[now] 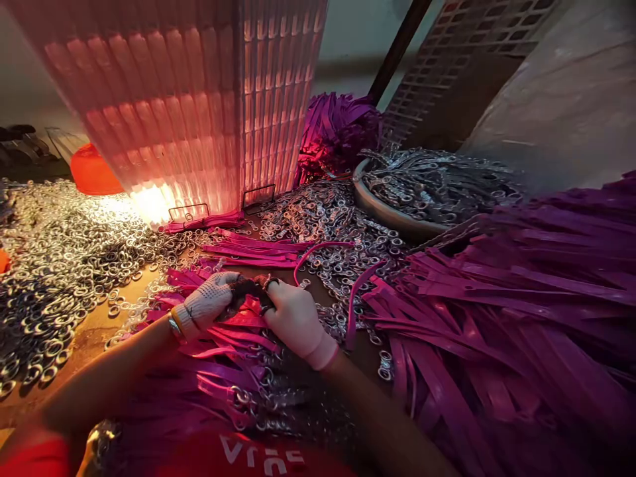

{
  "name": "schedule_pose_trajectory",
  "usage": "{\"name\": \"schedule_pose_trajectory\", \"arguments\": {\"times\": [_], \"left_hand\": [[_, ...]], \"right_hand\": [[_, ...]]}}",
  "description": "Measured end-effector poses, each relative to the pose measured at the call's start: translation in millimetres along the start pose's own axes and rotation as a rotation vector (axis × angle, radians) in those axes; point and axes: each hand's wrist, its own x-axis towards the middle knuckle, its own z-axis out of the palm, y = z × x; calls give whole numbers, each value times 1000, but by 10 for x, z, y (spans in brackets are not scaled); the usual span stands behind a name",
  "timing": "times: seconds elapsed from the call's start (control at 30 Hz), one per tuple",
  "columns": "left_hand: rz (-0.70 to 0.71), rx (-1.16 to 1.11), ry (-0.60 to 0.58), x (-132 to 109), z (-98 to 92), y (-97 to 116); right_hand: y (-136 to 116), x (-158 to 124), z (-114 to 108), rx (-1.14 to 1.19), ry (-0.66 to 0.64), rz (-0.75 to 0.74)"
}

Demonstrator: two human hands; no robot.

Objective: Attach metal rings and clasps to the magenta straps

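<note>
Centrally, near the front edge of the worn brown bench (94, 331): left hand (211, 301) in a white knitted glove with dark fingertips, fingers curled narrow around a small silver metal ring (271, 283) and the end of a flat magenta plastic strap (238, 318); gold bangle (175, 326) at the wrist. Right hand (293, 318) in a pale pink glove, closed to a fist on the same ring and strap end, touching the left hand's fingertips. Whether each hand truly pinches the ring: cannot tell, fingertips overlapping. Beneath both hands, a loose layer of further magenta straps, some already fitted with rings, toward the front edge. At the right side of the bench, a large heap of purple-magenta straps (521, 311). Across the left side, a wide scatter of loose silver rings (54, 265). At the rear centre, a tall ribbed translucent container glowing pink (199, 106), an orange bowl (92, 172) just beside it on the left. At the rear right, a round shallow tray heaped with metal rings (392, 212), a bunch of purple straps (338, 132) behind it.
</note>
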Motion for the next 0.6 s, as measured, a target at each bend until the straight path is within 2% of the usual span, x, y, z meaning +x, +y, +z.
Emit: {"name": "schedule_pose_trajectory", "arguments": {"times": [0.17,0.23,0.37,0.47,0.6], "left_hand": [[336,465,9,-27,-4,-75],[327,481,-17,-40,-23,-94],[172,296,-27,-90,-30,-112],[249,363,36,-115,5,-150],[326,484,51,-113,57,-224]], "right_hand": [[-75,-86,-36,-131,-38,-14],[-86,-97,-85,-135,-73,17],[-101,-66,-218,-95,-237,13],[-119,-24,-249,-140,-328,35],[-169,-12,-217,-241,-360,-18]]}}
